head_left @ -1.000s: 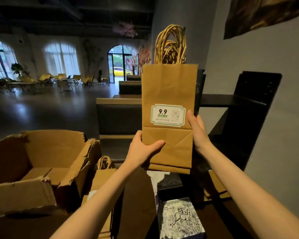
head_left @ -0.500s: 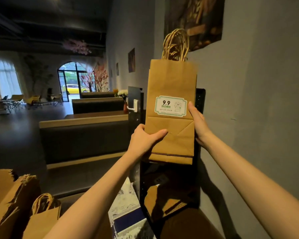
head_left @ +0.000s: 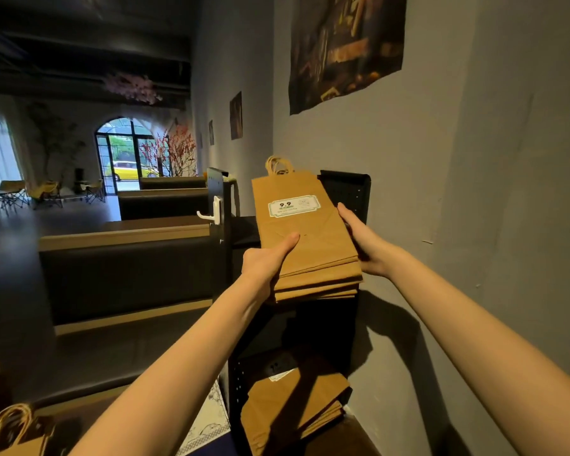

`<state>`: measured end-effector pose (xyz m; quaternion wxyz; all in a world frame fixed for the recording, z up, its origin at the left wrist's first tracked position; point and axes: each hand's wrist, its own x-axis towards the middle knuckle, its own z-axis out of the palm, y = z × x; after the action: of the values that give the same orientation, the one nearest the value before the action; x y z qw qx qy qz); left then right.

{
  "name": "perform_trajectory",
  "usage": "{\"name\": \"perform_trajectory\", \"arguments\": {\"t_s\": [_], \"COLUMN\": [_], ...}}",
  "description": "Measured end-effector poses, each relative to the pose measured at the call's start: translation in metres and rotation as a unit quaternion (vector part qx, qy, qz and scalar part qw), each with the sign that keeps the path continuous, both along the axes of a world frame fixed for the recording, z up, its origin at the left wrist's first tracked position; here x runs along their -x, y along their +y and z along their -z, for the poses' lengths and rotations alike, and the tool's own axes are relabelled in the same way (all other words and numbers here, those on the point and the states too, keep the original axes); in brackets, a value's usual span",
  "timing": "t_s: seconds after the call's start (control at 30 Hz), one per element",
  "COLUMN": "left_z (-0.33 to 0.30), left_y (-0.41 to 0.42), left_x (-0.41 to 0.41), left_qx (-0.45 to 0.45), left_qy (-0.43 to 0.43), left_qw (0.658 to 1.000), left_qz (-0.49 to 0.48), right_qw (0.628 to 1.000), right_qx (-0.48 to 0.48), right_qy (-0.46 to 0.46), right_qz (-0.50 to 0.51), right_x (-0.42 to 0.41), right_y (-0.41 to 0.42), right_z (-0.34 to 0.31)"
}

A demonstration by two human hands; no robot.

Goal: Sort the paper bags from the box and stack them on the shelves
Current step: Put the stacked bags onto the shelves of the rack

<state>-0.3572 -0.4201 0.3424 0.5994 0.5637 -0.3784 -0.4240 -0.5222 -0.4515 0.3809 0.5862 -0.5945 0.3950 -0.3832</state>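
Note:
A stack of brown paper bags (head_left: 305,232) with a white "9.9" label and twisted handles lies nearly flat over the top of a black metal shelf unit (head_left: 346,189). My left hand (head_left: 267,261) grips the stack's near left corner, thumb on top. My right hand (head_left: 362,241) holds its right edge. Below, on a lower shelf, lies another pile of brown bags (head_left: 297,409). More bags with handles (head_left: 10,429) show at the bottom left corner.
The grey wall (head_left: 474,225) stands close on the right of the shelf unit. A white hook (head_left: 213,212) sticks out from the shelf's left side panel. Dark bench seats (head_left: 129,278) run along the left. A patterned paper (head_left: 208,426) lies beside the shelf base.
The bags were held upright before; now they are tipped down flat and lowered onto the shelf top. The view has swung right toward the wall and moved closer to the shelf.

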Motion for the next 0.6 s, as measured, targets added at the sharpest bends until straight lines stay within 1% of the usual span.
{"name": "perform_trajectory", "arguments": {"t_s": [0.1, 0.17, 0.27, 0.33, 0.43, 0.53, 0.6], "left_z": [-0.007, -0.014, -0.025, -0.032, -0.036, -0.023, -0.016], "left_y": [-0.007, -0.007, -0.008, -0.006, -0.003, -0.005, -0.001], "left_x": [0.004, 0.007, 0.010, 0.011, 0.004, -0.011, -0.016], "left_qx": [-0.007, -0.023, -0.054, -0.065, -0.084, -0.124, -0.145], "left_qy": [0.015, 0.033, 0.074, 0.081, 0.098, 0.130, 0.169], "left_qw": [1.000, 0.998, 0.992, 0.989, 0.977, 0.951, 0.930], "left_qz": [0.017, 0.039, 0.083, 0.109, 0.169, 0.253, 0.291], "right_qw": [0.995, 0.992, 0.996, 0.996, 0.995, 0.992, 0.991], "right_qx": [-0.056, -0.076, -0.061, -0.052, -0.040, -0.005, 0.008], "right_qy": [0.055, 0.075, 0.069, 0.076, 0.053, 0.047, 0.040], "right_qz": [-0.065, -0.070, -0.011, 0.020, 0.068, 0.117, 0.124], "right_x": [0.022, 0.030, 0.031, 0.028, 0.023, 0.013, 0.004], "right_y": [-0.001, -0.003, -0.004, -0.005, -0.009, -0.018, -0.022], "right_z": [0.006, 0.009, 0.010, 0.008, 0.003, 0.001, -0.001]}}
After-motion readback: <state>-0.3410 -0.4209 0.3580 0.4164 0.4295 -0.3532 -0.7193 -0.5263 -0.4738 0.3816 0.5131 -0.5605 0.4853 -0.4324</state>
